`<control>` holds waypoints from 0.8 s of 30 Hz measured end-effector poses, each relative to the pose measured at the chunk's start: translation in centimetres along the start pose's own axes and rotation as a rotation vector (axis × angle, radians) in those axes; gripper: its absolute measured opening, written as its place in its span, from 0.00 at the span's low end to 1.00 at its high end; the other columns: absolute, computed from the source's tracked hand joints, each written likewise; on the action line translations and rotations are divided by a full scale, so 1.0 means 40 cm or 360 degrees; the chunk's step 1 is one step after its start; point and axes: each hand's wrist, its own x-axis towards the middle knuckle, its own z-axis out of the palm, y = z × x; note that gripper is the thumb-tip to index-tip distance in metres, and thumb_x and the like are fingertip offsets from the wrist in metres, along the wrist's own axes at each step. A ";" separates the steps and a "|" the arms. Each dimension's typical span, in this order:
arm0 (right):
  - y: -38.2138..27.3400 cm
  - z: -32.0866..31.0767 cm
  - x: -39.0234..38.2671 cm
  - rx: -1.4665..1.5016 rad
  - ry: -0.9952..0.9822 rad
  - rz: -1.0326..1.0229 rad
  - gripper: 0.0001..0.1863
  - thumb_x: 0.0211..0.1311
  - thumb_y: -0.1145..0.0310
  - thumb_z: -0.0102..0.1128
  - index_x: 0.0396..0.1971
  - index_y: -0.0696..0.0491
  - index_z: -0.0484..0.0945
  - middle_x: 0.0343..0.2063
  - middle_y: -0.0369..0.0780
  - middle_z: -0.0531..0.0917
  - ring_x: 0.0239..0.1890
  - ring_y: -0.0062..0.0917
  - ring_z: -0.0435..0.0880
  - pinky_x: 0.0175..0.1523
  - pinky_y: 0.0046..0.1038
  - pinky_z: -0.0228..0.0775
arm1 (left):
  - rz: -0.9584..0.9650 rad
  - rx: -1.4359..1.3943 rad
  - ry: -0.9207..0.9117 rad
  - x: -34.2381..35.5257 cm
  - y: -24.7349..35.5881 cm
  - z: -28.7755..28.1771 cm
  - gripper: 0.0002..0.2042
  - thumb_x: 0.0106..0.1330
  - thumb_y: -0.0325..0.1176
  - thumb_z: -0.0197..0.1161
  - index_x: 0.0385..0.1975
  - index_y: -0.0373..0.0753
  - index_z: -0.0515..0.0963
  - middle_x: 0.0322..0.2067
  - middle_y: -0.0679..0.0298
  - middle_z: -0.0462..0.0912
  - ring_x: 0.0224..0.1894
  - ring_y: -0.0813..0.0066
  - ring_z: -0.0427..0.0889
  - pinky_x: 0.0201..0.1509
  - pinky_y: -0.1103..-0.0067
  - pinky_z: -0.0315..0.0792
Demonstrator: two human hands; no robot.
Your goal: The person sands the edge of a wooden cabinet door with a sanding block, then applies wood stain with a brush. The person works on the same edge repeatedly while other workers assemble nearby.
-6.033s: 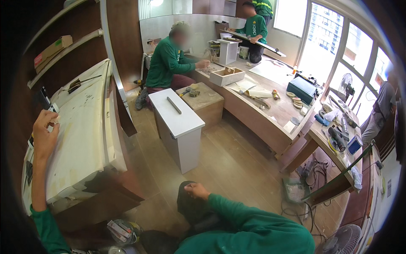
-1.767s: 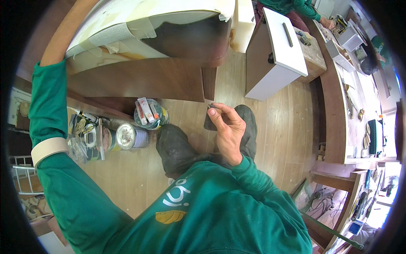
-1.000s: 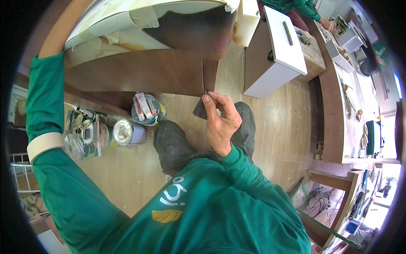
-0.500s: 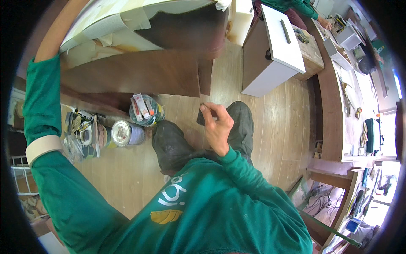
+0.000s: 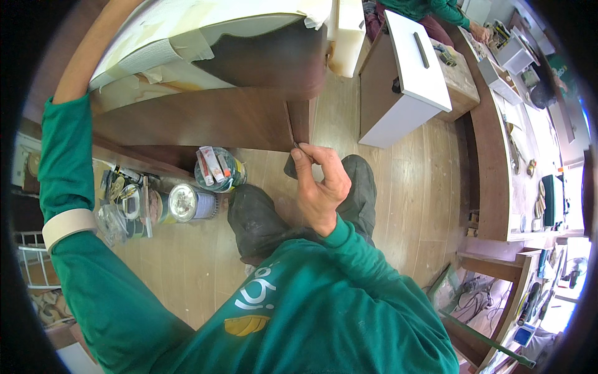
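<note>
Right hand (image 5: 322, 190) has thumb and fingertips pinched on a small dark flat piece (image 5: 290, 166), mostly hidden by the fingers, right by the lower corner of a curved brown wooden panel (image 5: 199, 118). Hands are well apart; the left one's past the top edge, so can't tell what it's doing. Left of the right hand there's a round silver metal can (image 5: 184, 202), and a white-topped cabinet (image 5: 414, 59) sits ahead-right.

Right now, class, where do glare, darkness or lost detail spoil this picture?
Head view: glare whitens the far right, beyond the workbench; head view: black fisheye vignetting rounds every corner; head view: the dark piece in the right hand shows little detail.
</note>
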 end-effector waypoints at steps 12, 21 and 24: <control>0.020 -0.002 -0.013 -0.0006 -0.0051 0.0102 0.08 0.57 0.80 0.72 0.36 0.58 0.85 0.28 0.39 0.84 0.28 0.22 0.81 0.37 0.23 0.74 | -0.0036 -0.0033 -0.0005 -0.015 0.028 -0.010 0.13 0.54 0.29 0.65 0.37 0.31 0.87 0.28 0.54 0.88 0.30 0.73 0.83 0.37 0.74 0.77; 0.054 -0.067 -0.076 -0.0065 -0.0266 0.0042 0.17 0.53 0.80 0.74 0.44 0.55 0.84 0.30 0.41 0.84 0.28 0.28 0.83 0.33 0.26 0.75 | -0.0017 -0.0013 -0.0010 0.005 -0.002 0.003 0.13 0.54 0.30 0.65 0.36 0.30 0.87 0.26 0.54 0.86 0.29 0.74 0.82 0.36 0.74 0.76; 0.020 -0.034 -0.051 0.0104 -0.0220 -0.0032 0.24 0.53 0.80 0.74 0.52 0.60 0.82 0.29 0.41 0.86 0.27 0.23 0.83 0.36 0.25 0.76 | -0.0077 -0.0075 -0.0034 -0.003 -0.007 -0.003 0.13 0.53 0.30 0.65 0.36 0.30 0.87 0.26 0.54 0.86 0.29 0.75 0.81 0.36 0.74 0.76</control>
